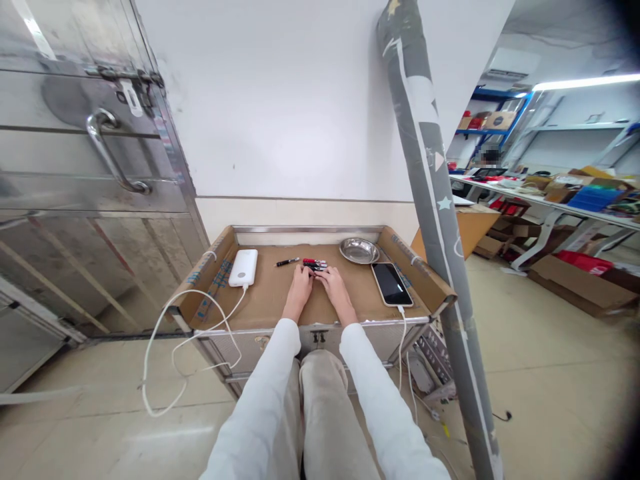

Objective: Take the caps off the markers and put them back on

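Observation:
Several pens, with red and black parts, lie side by side in a small group on the cardboard-covered top of a metal cabinet. My left hand and my right hand meet at the near side of this group, fingers bent and closed at the pens' ends. The fingers partly hide what they grip, and small details are too fine to tell. A single black pen lies apart, just left of the group and beyond my left hand.
A white power bank with a looping cable lies at left. At right are a round metal dish and a plugged-in phone. Raised cardboard sides edge the top. A tall grey wrapped roll leans at right.

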### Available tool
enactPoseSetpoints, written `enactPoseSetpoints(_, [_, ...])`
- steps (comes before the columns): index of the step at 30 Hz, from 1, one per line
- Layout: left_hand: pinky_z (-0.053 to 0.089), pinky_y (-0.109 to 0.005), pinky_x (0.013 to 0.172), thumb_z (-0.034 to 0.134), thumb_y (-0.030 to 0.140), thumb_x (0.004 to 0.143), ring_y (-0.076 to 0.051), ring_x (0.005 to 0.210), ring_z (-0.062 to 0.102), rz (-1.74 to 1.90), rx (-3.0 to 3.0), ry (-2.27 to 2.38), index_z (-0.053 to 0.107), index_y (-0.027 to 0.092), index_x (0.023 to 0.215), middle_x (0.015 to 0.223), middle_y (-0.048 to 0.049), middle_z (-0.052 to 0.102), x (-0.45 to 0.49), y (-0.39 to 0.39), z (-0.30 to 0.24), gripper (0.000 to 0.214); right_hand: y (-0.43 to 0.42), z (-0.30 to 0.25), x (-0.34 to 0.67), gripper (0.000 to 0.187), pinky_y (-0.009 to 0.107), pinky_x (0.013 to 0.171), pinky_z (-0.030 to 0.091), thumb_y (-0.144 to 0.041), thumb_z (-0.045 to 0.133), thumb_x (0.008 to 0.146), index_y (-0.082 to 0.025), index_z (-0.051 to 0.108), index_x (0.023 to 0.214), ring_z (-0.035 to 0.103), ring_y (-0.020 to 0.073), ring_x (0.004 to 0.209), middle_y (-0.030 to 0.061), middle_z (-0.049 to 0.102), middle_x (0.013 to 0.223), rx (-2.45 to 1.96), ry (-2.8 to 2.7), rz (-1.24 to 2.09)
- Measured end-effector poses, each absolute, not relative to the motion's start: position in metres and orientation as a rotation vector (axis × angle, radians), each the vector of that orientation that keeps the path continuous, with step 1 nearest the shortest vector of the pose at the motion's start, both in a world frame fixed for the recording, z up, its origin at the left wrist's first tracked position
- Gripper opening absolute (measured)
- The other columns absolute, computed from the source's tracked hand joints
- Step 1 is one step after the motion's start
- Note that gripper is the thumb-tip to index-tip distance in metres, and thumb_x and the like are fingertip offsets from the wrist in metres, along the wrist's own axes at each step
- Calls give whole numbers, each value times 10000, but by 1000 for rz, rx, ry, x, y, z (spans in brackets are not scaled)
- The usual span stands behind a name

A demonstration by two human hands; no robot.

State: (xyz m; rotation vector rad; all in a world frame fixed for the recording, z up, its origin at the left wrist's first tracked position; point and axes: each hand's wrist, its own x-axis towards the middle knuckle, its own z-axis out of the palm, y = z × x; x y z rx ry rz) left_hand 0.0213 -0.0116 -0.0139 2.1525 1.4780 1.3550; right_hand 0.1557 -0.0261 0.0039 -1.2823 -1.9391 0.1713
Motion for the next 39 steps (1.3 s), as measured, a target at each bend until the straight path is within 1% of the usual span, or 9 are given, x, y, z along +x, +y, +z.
enactPoseSetpoints(3, [478, -396, 866, 451, 53, 830, -177, 843, 555, 1369, 2126, 1480, 530, 164, 866, 958, -70, 460, 22, -11, -16, 141, -27, 3, 155, 239, 341, 873, 454, -186, 562, 855, -255, 692, 1044, 520, 209, 957, 64, 611, 986, -1267, -1985, 176])
enactPoseSetpoints(6, [473, -400, 891, 435, 15, 801, -187, 893, 552, 1388, 2144, 1455, 531, 163, 894, 974, -79, 467, 22, -12, -18, 199, -26, 0, 157, 292, 353, 892, 448, -170, 578, 841, -248, 652, 1112, 513, 208, 965, 63, 591, 1013, -1285, -1967, 159])
enactPoseSetpoints(9, [467, -409, 910, 444, 7, 781, -198, 930, 551, 1334, 2207, 1398, 545, 167, 899, 975, -83, 486, 23, -11, -19, 223, -25, -2, 159, 252, 358, 893, 448, -164, 574, 839, -225, 655, 1070, 518, 208, 952, 67, 580, 997, -1300, -1934, 160])
enactPoseSetpoints(13, [462, -430, 913, 476, 47, 794, -207, 932, 550, 1290, 2235, 1409, 569, 172, 907, 966, -84, 497, 23, -9, -20, 192, -24, -4, 159, 201, 349, 887, 450, -151, 546, 843, -201, 655, 1005, 535, 203, 943, 70, 579, 975, -1287, -1899, 196])
enactPoseSetpoints(23, [474, -400, 855, 527, 130, 833, -187, 837, 552, 1282, 2165, 1499, 556, 174, 796, 879, -55, 521, 22, -15, -15, 65, -20, -8, 158, 253, 338, 885, 454, -86, 475, 818, -202, 650, 960, 559, 189, 924, 64, 584, 973, -1249, -1831, 247])
enactPoseSetpoints(26, [473, -392, 843, 511, 123, 845, -194, 853, 560, 1279, 2137, 1510, 558, 175, 839, 873, -56, 540, 22, -16, -13, 70, -21, -7, 158, 261, 334, 888, 454, -90, 443, 835, -190, 644, 968, 561, 190, 922, 76, 573, 988, -1247, -1838, 233])
enactPoseSetpoints(31, [457, -390, 878, 490, 137, 867, -201, 907, 575, 1352, 2160, 1453, 600, 178, 934, 955, -83, 577, 21, -14, -12, 135, -25, -2, 157, 261, 346, 889, 445, -132, 394, 882, -185, 632, 973, 543, 206, 939, 92, 565, 995, -1322, -1861, 121])
enactPoseSetpoints(35, [456, -372, 857, 528, 149, 852, -199, 872, 585, 1324, 2193, 1434, 633, 193, 835, 867, -59, 636, 19, -9, -11, 115, -29, 3, 155, 271, 342, 875, 433, -98, 360, 875, -167, 607, 961, 526, 216, 948, 101, 570, 978, -1390, -1877, 20])
enactPoseSetpoints(39, [477, -324, 773, 558, 159, 825, -175, 771, 609, 1318, 2047, 1363, 635, 198, 796, 794, -31, 672, 17, -8, -9, 91, -31, 6, 155, 278, 322, 847, 420, -45, 342, 840, -183, 578, 890, 517, 209, 903, 82, 576, 918, -1421, -1860, -25])
